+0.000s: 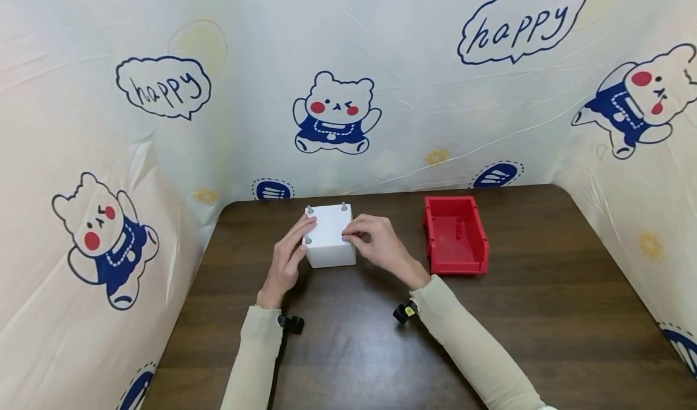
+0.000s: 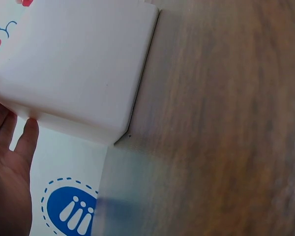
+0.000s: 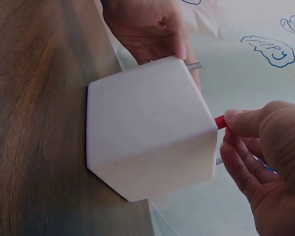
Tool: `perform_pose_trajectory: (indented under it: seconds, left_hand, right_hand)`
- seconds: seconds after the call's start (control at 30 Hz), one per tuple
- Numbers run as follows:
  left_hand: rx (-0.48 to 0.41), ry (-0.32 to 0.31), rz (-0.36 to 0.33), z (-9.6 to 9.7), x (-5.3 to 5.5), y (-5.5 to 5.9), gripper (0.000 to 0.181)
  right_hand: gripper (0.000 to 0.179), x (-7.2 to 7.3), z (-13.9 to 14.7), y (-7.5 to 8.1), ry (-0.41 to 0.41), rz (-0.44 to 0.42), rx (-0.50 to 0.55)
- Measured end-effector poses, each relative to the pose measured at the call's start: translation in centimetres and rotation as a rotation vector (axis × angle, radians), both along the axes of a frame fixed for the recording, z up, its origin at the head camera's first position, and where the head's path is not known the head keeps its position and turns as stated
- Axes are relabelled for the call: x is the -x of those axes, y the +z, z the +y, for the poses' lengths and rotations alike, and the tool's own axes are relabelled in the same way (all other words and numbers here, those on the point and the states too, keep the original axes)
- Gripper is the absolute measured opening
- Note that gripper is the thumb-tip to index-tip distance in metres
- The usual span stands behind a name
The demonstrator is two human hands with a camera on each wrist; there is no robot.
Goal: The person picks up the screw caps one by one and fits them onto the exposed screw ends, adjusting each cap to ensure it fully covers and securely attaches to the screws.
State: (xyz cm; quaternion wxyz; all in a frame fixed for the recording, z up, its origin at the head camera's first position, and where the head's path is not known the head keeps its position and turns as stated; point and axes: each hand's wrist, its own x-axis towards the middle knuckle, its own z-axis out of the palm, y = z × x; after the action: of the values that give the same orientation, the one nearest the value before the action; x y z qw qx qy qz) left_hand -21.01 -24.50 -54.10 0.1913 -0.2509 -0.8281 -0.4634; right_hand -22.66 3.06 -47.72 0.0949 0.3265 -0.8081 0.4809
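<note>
A white box-shaped block (image 1: 331,255) sits on the table, with grey metal posts (image 1: 344,207) standing up near its top corners. My left hand (image 1: 284,260) rests against its left side, fingers fairly straight, some on the top edge; the left wrist view shows fingertips touching the block's side. At the front right corner, my right hand (image 1: 379,240) pinches a small red cylindrical piece (image 3: 220,122) between thumb and finger. The right wrist view has this piece right at the block's top face. The post at that corner is mostly hidden by the fingers.
To the right of the block stands a red bin (image 1: 482,240) with small red pieces (image 1: 458,230) inside. The dark wooden table (image 1: 348,349) ends at a printed curtain (image 1: 403,120) behind and at both sides.
</note>
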Motion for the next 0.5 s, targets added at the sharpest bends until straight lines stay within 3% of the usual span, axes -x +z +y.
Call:
perform_pose_trajectory:
  seconds: [0.5]
  left_hand:
    - [-0.014,-0.010,0.008,0.07,0.02,0.14,0.050]
  right_hand:
    - [0.018,-0.37,0.86,0.75,-0.007,0.012,0.015]
